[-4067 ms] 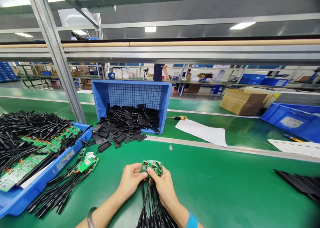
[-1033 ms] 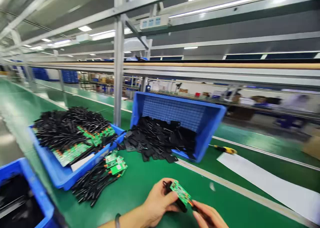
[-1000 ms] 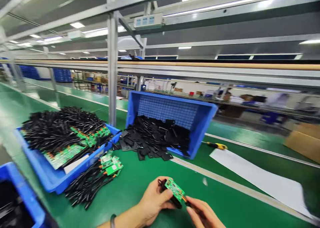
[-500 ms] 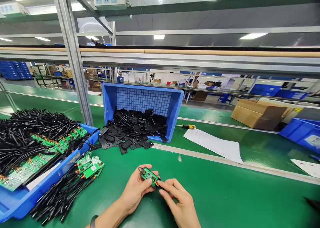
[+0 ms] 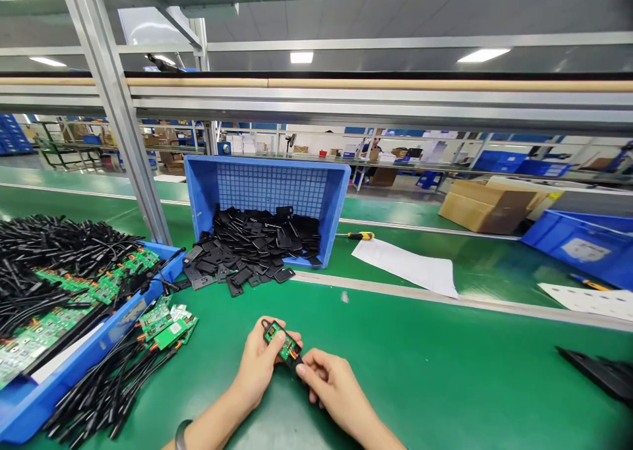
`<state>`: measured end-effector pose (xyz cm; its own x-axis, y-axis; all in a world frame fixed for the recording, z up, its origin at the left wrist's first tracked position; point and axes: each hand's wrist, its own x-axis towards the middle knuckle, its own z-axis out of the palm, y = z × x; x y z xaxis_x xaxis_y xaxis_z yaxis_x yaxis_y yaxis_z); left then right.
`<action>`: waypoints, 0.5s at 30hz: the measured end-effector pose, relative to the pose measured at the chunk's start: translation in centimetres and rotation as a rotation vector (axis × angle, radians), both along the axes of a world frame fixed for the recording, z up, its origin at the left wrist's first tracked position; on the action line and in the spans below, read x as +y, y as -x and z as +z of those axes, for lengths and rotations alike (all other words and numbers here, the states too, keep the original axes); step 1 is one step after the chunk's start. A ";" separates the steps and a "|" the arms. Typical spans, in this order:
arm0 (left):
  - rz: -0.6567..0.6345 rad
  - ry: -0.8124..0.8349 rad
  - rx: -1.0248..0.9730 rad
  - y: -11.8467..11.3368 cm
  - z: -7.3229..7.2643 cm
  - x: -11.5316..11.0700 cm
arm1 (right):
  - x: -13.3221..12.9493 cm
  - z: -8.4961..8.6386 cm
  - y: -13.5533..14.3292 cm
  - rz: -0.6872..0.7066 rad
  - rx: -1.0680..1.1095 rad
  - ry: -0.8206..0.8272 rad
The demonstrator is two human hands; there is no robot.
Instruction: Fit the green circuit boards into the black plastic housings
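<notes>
My left hand (image 5: pixel 258 364) holds a small green circuit board (image 5: pixel 283 342) seated in a black plastic case, its thumb pressing on the board's face. Red and yellow wires run from the board's lower end to a black cable. My right hand (image 5: pixel 332 385) pinches that cable (image 5: pixel 298 363) between thumb and fingers, close to the case; the rest of the cable is hidden by the hand. To the left lies a small pile of wired green boards (image 5: pixel 171 328), with their black cables (image 5: pixel 119 377) fanned toward me.
A blue tray (image 5: pixel 131 315) at left holds more cabled boards. Black case parts (image 5: pixel 257 242) spill from a tipped blue bin (image 5: pixel 333 219). Behind are a screwdriver (image 5: pixel 363 236), paper sheet (image 5: pixel 405 265), cardboard box (image 5: pixel 482 206) and another blue bin (image 5: pixel 583 246). Black parts (image 5: pixel 598 374) lie at right.
My right hand has shifted from the wires at the board's end to the black cable, its fingers curling more. The whole view has swung slightly right and down.
</notes>
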<state>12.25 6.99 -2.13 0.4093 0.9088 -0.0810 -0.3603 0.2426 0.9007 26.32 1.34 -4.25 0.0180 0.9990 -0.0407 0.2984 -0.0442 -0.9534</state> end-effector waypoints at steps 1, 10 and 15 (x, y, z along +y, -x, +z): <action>-0.002 -0.019 0.007 0.0 0.0 0.0 | 0.0 0.1 0.0 0.011 -0.002 0.005; -0.037 -0.013 -0.036 -0.1 0.0 -0.3 | 0.3 0.8 0.1 -0.083 0.050 -0.090; -0.016 -0.025 -0.029 -0.1 0.0 -0.5 | 0.5 0.6 0.0 -0.064 0.018 -0.067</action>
